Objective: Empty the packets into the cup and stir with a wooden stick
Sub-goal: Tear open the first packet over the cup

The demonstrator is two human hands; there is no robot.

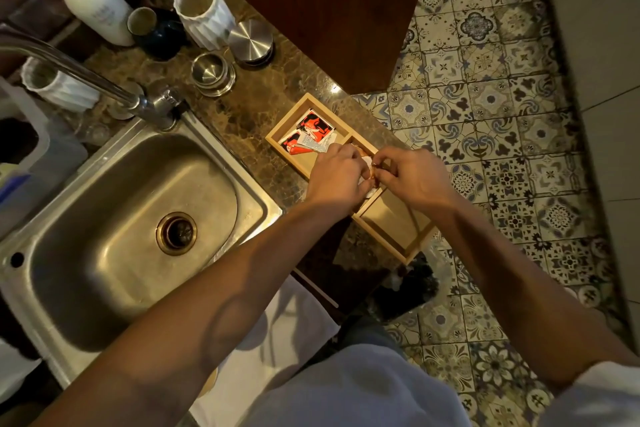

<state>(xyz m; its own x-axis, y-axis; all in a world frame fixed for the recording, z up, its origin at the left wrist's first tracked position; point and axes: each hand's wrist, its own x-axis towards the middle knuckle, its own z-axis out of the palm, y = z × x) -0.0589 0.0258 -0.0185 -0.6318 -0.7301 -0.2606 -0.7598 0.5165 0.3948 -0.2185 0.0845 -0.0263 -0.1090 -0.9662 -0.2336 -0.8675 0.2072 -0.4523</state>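
Here you were at the opening step: both hands met over the shallow pale-wood compartment tray [398,232] on the brown marbled stone tabletop [242,107], working on a small white paper packet [367,163] that showed only as a sliver between them. Your left hand [337,180] had its fingers curled in, the grip clamped on the near side of that packet, and your right hand [414,178] pinched the other side with thumb and fingertips, so I judged you were tearing it open; whether the tear had begun I could not tell, since the hands hid most of it. Two more red, black and white printed packets [310,135] lay in the tray's far compartment, just beyond your left knuckles, untouched. The cup meant to receive the contents was not plainly in view; something pale sat under your left forearm near the stainless-steel sink [104,204], but I could not tell what it was. A thin pale stick [317,289] lay just in front of the tray, likely the stirrer. The next move, as I judged it, called for a clean tear across the top with the packet kept upright so nothing spilled into the tray, then carrying it over the cup before tipping.
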